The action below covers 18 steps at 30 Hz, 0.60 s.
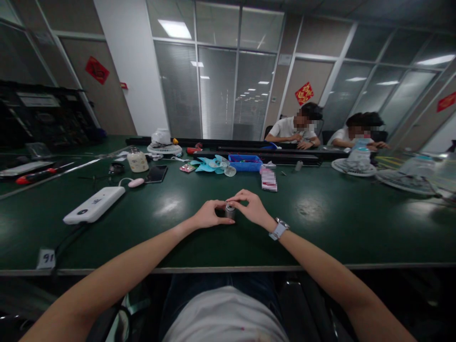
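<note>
A small grey metal cylinder (230,212) stands upright on the dark green table (199,251), between my hands. My left hand (210,214) is curved round its left side, with the thumb along the near side and the fingers behind it. From the right, my right hand (251,207) reaches over, its thumb and index finger pinched together at the cylinder's top. Whatever small part lies between those fingertips is too small to make out. A watch (280,229) is on my right wrist.
Behind are a blue tray (245,163), light-blue fan blades (210,164), a pink-and-white packet (268,178) and a patterned jar (137,160). A white power strip (94,205) lies left. Two people sit across the table at the right, near white fan parts (354,166).
</note>
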Motion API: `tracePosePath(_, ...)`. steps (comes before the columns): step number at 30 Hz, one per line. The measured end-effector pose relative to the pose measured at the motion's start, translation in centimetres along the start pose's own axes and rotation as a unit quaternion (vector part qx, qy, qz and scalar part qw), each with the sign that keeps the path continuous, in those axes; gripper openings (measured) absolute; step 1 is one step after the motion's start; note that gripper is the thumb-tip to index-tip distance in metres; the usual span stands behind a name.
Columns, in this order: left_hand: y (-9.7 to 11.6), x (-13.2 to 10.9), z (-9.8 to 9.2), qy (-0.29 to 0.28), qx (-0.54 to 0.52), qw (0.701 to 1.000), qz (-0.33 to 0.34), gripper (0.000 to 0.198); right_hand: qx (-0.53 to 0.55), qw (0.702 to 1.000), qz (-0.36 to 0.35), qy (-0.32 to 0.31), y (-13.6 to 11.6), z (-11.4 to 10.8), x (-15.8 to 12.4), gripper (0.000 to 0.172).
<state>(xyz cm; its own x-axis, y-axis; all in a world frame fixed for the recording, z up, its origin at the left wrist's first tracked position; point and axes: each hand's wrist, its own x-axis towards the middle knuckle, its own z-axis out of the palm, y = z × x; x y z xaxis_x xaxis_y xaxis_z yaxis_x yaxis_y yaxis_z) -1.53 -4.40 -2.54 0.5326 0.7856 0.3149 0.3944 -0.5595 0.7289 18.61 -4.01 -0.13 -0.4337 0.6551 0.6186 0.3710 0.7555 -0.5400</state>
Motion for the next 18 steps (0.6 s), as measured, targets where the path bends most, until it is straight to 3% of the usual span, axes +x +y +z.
tracePosePath(13,0.11,-0.05,-0.02,-0.001,0.024,1.0,0.014,0.044,-0.046,0.998,0.005,-0.037,-0.04,-0.23,-0.26,0.01)
tracePosePath(18,0.2,-0.09,-0.09,0.001,0.048,0.999,0.006,0.043,-0.013,0.998,0.009,-0.055,0.09,-0.37,-0.4,0.019)
